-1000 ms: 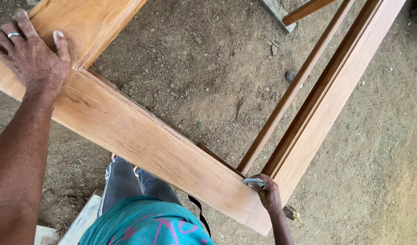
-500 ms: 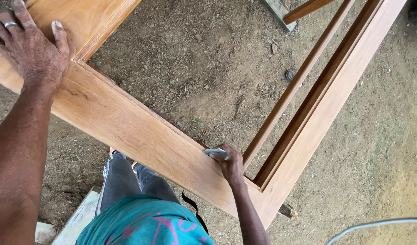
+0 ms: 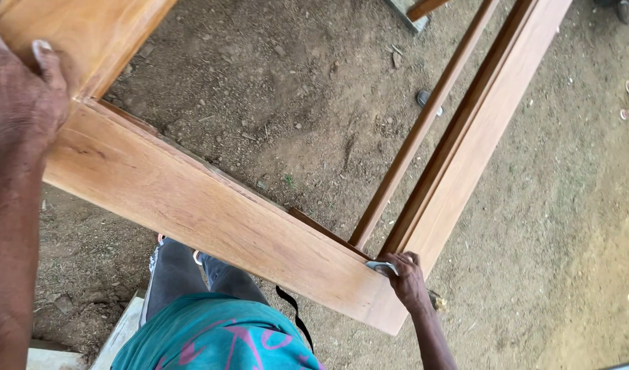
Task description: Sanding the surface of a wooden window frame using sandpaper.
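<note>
Left hand (image 3: 23,96) upper left of frame, palm flat on the wooden frame (image 3: 212,219), thumb spread, same spot as before. Frame rail runs diagonally from upper left to lower right over dirt ground (image 3: 294,96). Right hand (image 3: 405,277) has slid back down the rail to the lower-right corner joint, fingers closed around a small grey pad (image 3: 381,266) pressed on the wood

Left hand (image 3: 23,96) steadies wooden frame (image 3: 212,219); right hand (image 3: 407,277) presses sandpaper (image 3: 381,266).

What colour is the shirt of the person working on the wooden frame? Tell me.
The shirt is teal with pink markings, seen in the head view.
</note>
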